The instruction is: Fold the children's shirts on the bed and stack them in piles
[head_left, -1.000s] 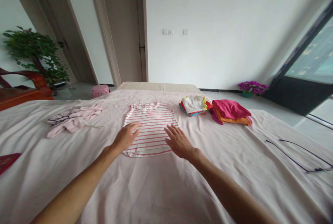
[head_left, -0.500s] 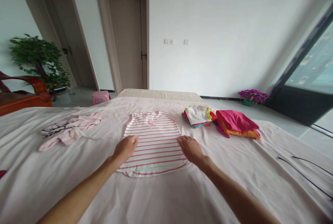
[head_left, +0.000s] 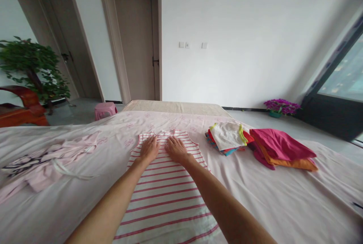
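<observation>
A sleeveless white top with red stripes (head_left: 164, 187) lies spread flat in front of me, its neckline at the far end. My left hand (head_left: 149, 148) rests flat on its upper left part, just below the neckline. Close beside it, my right hand (head_left: 176, 148) lies flat on the upper right part, fingers stretched out. Both hands touch the cloth without gripping it. The small print on the chest is mostly hidden under my hands.
The top lies on a pale pink sheet (head_left: 244, 198). To the right are a folded stack topped with a white garment (head_left: 227, 136) and a pile of magenta and orange clothes (head_left: 280, 145). A crumpled pink garment (head_left: 48, 160) lies left. Beyond stands a pink stool (head_left: 105, 111).
Both hands have moved from the top's side edges up and inward to its chest, near the neckline. My view has come closer, so the top looks larger.
</observation>
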Demonstrator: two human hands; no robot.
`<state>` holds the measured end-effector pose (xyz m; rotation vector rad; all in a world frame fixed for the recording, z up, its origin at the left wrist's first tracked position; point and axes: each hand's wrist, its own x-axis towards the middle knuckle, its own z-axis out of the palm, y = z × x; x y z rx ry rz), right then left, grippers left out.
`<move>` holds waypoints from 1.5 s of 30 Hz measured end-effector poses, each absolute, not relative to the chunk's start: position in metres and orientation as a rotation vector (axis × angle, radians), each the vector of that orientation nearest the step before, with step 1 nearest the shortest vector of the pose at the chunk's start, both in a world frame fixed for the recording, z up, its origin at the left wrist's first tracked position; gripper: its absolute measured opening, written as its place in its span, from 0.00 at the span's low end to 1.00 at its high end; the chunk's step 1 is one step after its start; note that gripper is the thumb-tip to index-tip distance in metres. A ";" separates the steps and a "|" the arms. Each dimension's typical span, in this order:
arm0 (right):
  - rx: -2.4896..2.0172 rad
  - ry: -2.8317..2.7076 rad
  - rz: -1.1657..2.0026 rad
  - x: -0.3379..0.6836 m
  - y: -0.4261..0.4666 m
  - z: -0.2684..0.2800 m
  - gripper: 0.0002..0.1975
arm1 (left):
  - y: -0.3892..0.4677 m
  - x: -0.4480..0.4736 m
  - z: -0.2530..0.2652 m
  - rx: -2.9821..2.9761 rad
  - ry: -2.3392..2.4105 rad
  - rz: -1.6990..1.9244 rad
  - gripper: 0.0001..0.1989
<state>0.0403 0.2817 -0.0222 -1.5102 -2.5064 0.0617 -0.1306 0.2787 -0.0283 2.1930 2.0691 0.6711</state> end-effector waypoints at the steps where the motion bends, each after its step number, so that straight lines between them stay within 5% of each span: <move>1: -1.514 -2.508 0.047 0.043 0.289 -0.026 0.31 | 0.284 -0.135 -0.032 2.194 2.097 0.646 0.25; 13: -1.819 -2.409 0.015 0.128 0.328 -0.028 0.33 | 0.297 -0.178 -0.033 2.062 2.467 0.468 0.29; 19: -1.671 -2.402 -0.116 0.084 0.317 -0.023 0.31 | 0.290 -0.136 -0.026 2.264 2.155 0.672 0.25; 27: -1.701 -2.452 0.032 0.084 0.348 -0.034 0.35 | 0.296 -0.163 -0.042 2.273 2.194 0.370 0.34; 36: -1.920 -2.290 -0.206 0.110 0.329 -0.017 0.35 | 0.270 -0.179 -0.030 2.198 2.611 0.429 0.27; 45: -1.420 -2.551 -0.132 0.050 0.247 -0.028 0.31 | 0.239 -0.136 -0.039 2.372 2.233 0.383 0.37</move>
